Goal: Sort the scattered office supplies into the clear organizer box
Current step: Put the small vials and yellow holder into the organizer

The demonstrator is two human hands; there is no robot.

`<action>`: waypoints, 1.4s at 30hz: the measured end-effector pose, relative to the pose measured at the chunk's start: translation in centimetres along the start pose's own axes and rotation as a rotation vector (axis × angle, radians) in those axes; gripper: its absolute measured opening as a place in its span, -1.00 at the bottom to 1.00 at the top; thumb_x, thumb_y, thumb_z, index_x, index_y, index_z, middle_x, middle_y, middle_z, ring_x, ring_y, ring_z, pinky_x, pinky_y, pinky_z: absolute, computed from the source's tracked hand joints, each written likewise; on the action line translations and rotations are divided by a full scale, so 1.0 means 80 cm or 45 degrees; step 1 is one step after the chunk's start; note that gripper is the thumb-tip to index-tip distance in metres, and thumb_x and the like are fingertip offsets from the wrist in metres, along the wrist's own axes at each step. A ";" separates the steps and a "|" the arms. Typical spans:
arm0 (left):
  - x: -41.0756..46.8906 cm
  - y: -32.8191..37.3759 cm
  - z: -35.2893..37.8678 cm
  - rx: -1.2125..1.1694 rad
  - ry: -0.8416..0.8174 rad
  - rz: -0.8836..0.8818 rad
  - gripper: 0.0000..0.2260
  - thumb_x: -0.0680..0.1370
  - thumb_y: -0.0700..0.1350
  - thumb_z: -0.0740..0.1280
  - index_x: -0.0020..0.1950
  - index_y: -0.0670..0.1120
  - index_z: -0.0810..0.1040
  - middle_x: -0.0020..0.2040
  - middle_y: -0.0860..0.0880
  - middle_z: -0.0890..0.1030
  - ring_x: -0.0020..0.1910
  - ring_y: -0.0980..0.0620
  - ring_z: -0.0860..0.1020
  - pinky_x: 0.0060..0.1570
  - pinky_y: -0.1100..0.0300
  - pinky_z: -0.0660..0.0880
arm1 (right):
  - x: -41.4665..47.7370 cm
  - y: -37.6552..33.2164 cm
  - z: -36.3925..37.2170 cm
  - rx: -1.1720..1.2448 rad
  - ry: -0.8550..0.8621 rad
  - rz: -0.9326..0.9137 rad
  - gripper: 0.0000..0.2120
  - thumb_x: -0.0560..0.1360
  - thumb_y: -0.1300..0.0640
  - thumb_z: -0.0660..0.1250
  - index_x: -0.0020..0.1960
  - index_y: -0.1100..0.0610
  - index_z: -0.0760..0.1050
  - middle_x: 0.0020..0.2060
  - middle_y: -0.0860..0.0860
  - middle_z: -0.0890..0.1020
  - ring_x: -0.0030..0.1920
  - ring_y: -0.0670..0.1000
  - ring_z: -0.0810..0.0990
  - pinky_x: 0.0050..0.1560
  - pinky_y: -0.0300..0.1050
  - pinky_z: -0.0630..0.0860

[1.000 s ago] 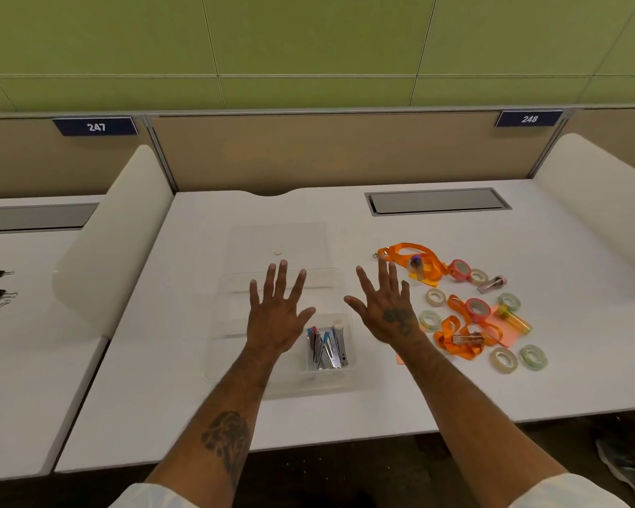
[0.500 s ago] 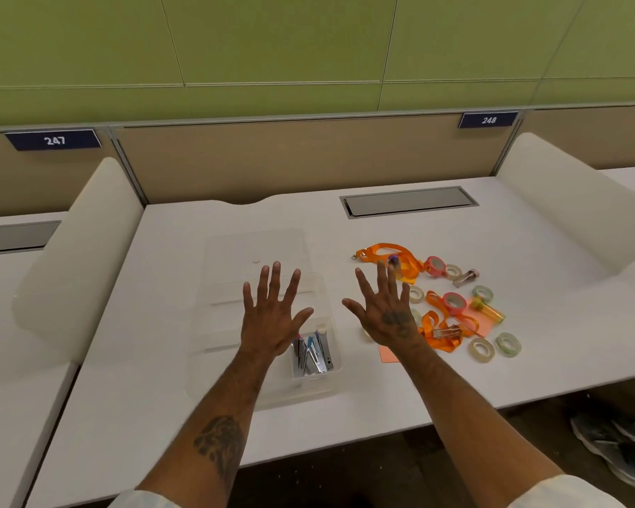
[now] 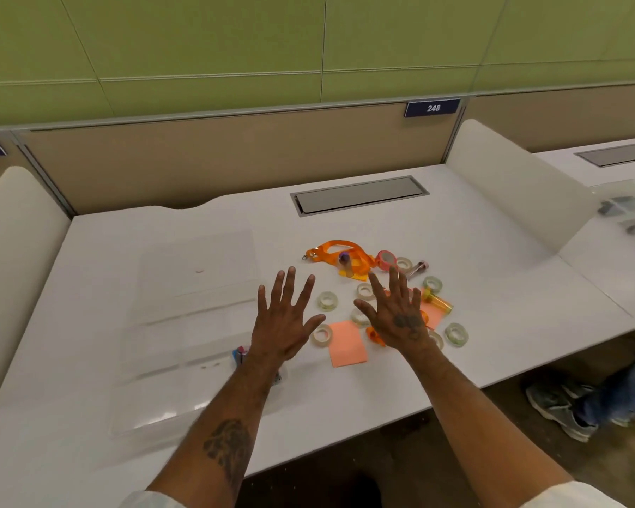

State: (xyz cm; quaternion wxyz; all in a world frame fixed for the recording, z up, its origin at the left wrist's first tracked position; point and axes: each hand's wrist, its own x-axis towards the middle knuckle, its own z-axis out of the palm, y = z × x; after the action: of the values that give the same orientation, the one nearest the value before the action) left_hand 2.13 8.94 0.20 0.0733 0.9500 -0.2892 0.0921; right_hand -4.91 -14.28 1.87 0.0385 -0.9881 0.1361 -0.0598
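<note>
1. Hands, head view: left hand and right hand are held apart, palms down, fingers straight and spread, gripping nothing. Cannot tell whether either touches the desk.
2. Risk: orange lanyard, beyond the right fingertips, lies looped among the tape rolls. Lifting it would likely drag neighbouring items along.
3. Risk: rolls lie between and around the hands. A nudge from a spread hand could send one rolling toward the desk edge.
4. Risk: clear organizer box, left of the left hand, has nearly invisible walls. An item could clip the rim or land in the wrong compartment.
5. Box appearance: transparent, shallow, with faint dividers. A few small items sit inside by the left wrist, partly hidden by it.
6. Pink sticky pad lies flat between the two wrists.
</note>
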 end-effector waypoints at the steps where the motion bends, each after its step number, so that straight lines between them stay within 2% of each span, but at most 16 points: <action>1: 0.005 0.012 0.004 -0.023 -0.015 0.012 -0.34 0.55 0.38 -0.12 0.58 0.11 -0.13 0.60 -0.09 -0.12 0.57 -0.11 -0.14 0.45 -0.23 -0.08 | 0.001 0.015 0.002 -0.006 0.011 0.000 -0.27 0.52 -0.40 -0.17 0.50 0.00 0.23 0.49 0.27 0.18 0.47 0.30 0.19 0.26 0.41 0.28; 4: 0.021 0.049 0.018 -0.076 -0.074 0.057 -0.34 0.55 0.39 -0.16 0.57 0.14 -0.20 0.59 -0.07 -0.21 0.56 -0.07 -0.22 0.47 -0.21 -0.12 | 0.005 0.061 0.011 -0.025 0.023 0.027 -0.34 0.55 -0.34 -0.05 0.43 0.08 0.37 0.41 0.32 0.33 0.39 0.35 0.33 0.16 0.40 0.38; 6: 0.031 0.072 0.025 -0.094 -0.110 0.069 -0.34 0.55 0.39 -0.16 0.57 0.14 -0.22 0.59 -0.06 -0.23 0.55 -0.06 -0.25 0.47 -0.19 -0.15 | 0.007 0.089 0.017 -0.052 -0.003 0.056 -0.35 0.58 -0.31 -0.09 0.41 0.10 0.40 0.37 0.34 0.38 0.35 0.36 0.38 0.11 0.39 0.42; 8: 0.040 0.094 0.033 -0.091 -0.134 0.070 -0.34 0.55 0.39 -0.15 0.56 0.14 -0.23 0.58 -0.06 -0.25 0.55 -0.06 -0.26 0.47 -0.18 -0.17 | 0.009 0.116 0.022 -0.094 -0.047 0.080 -0.33 0.59 -0.30 -0.16 0.42 0.11 0.38 0.36 0.34 0.38 0.34 0.37 0.38 0.08 0.38 0.45; 11: 0.052 0.122 0.044 -0.072 -0.173 0.078 -0.34 0.55 0.39 -0.16 0.57 0.13 -0.19 0.59 -0.08 -0.20 0.56 -0.09 -0.20 0.46 -0.19 -0.12 | 0.013 0.151 0.025 -0.128 -0.090 0.071 -0.33 0.58 -0.30 -0.15 0.43 0.10 0.36 0.38 0.32 0.37 0.36 0.35 0.37 0.10 0.37 0.44; 13: 0.057 0.139 0.051 -0.078 -0.203 0.093 -0.34 0.56 0.38 -0.12 0.59 0.10 -0.08 0.60 -0.11 -0.09 0.57 -0.12 -0.08 0.45 -0.21 -0.01 | 0.016 0.171 0.027 -0.097 -0.131 0.079 -0.34 0.55 -0.29 -0.09 0.43 0.10 0.36 0.38 0.31 0.37 0.37 0.34 0.36 0.12 0.35 0.43; 16: 0.064 0.163 0.059 -0.130 -0.273 0.131 -0.33 0.56 0.38 -0.12 0.59 0.06 0.00 0.59 -0.13 0.01 0.56 -0.14 0.02 0.43 -0.23 0.15 | 0.020 0.200 0.032 -0.046 -0.169 0.048 -0.45 0.53 -0.17 0.11 0.39 0.13 0.40 0.32 0.32 0.43 0.28 0.36 0.45 -0.02 0.28 0.54; 18: 0.067 0.179 0.061 -0.146 -0.316 0.154 -0.30 0.55 0.39 -0.11 0.59 0.05 -0.03 0.60 -0.11 -0.03 0.57 -0.12 -0.03 0.46 -0.19 0.12 | 0.024 0.215 0.036 0.006 -0.177 0.028 -0.47 0.53 -0.06 0.25 0.44 0.11 0.32 0.33 0.29 0.40 0.26 0.33 0.43 0.00 0.20 0.56; 20: 0.071 0.191 0.059 -0.164 -0.367 0.157 -0.25 0.51 0.42 -0.17 0.59 0.04 -0.06 0.60 -0.09 -0.06 0.57 -0.09 -0.07 0.48 -0.14 0.07 | 0.027 0.227 0.042 -0.019 -0.242 0.021 -0.44 0.55 -0.05 0.25 0.50 0.04 0.22 0.35 0.20 0.36 0.27 0.23 0.40 0.06 0.11 0.52; 23: 0.077 0.204 0.054 -0.179 -0.407 0.143 -0.19 0.46 0.46 -0.25 0.59 0.02 -0.03 0.60 -0.08 -0.04 0.57 -0.09 -0.03 0.49 -0.08 0.07 | 0.028 0.233 0.046 0.003 -0.259 -0.004 -0.46 0.55 -0.05 0.25 0.49 0.02 0.23 0.27 0.15 0.42 0.20 0.19 0.43 0.01 0.06 0.50; 26: 0.082 0.210 0.055 -0.179 -0.443 0.130 -0.30 0.54 0.39 -0.08 0.57 0.02 0.06 0.60 -0.07 0.02 0.55 -0.10 0.04 0.47 -0.05 0.13 | 0.035 0.234 0.047 -0.007 -0.280 -0.035 -0.47 0.52 -0.01 0.32 0.45 0.05 0.30 0.17 0.17 0.48 0.10 0.20 0.49 -0.08 0.05 0.51; 29: 0.084 0.215 0.053 -0.177 -0.504 0.159 -0.38 0.59 0.30 0.03 0.57 0.02 0.09 0.59 -0.07 0.08 0.54 -0.10 0.10 0.43 -0.03 0.17 | 0.039 0.230 0.049 -0.060 -0.294 -0.078 -0.41 0.36 0.10 0.51 0.35 0.13 0.44 -0.08 0.17 0.59 -0.15 0.19 0.57 -0.30 0.00 0.52; 32: 0.086 0.219 0.052 -0.148 -0.541 0.162 -0.41 0.60 0.23 0.11 0.57 0.02 0.09 0.58 -0.06 0.12 0.52 -0.09 0.13 0.42 -0.02 0.17 | 0.044 0.227 0.046 -0.046 -0.257 -0.087 -0.41 0.45 0.17 0.39 0.44 0.09 0.32 -0.05 0.15 0.59 -0.11 0.17 0.56 -0.24 -0.02 0.49; 35: 0.087 0.225 0.056 -0.095 -0.537 0.181 -0.40 0.59 0.21 0.18 0.56 0.03 0.13 0.54 -0.07 0.21 0.47 -0.10 0.21 0.36 -0.01 0.26 | 0.048 0.227 0.043 0.067 -0.130 -0.037 -0.35 0.33 0.22 0.49 0.39 0.10 0.41 -0.18 0.14 0.59 -0.27 0.15 0.54 -0.36 -0.06 0.46; 39: 0.090 0.234 0.062 -0.061 -0.553 0.252 -0.44 0.58 0.13 0.23 0.53 0.02 0.19 0.41 -0.10 0.36 0.33 -0.13 0.34 0.21 -0.03 0.38 | 0.054 0.225 0.031 0.181 -0.080 -0.004 -0.39 0.51 0.18 0.27 0.52 0.01 0.18 -0.03 0.13 0.54 -0.14 0.10 0.49 -0.21 -0.09 0.42; 42: 0.091 0.240 0.063 -0.027 -0.576 0.285 -0.48 0.59 0.07 0.25 0.51 0.01 0.21 0.36 -0.13 0.40 0.27 -0.15 0.39 0.14 -0.05 0.42 | 0.057 0.225 0.023 0.225 -0.025 0.009 -0.40 0.52 0.19 0.23 0.52 -0.02 0.17 -0.04 0.12 0.51 -0.16 0.09 0.48 -0.22 -0.09 0.42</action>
State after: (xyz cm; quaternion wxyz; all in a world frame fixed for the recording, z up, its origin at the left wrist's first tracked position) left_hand -2.05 -11.76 -1.49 0.0062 0.9077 -0.4026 -0.1184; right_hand -5.04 -32.71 -1.11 0.1269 -0.9810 0.1332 -0.0618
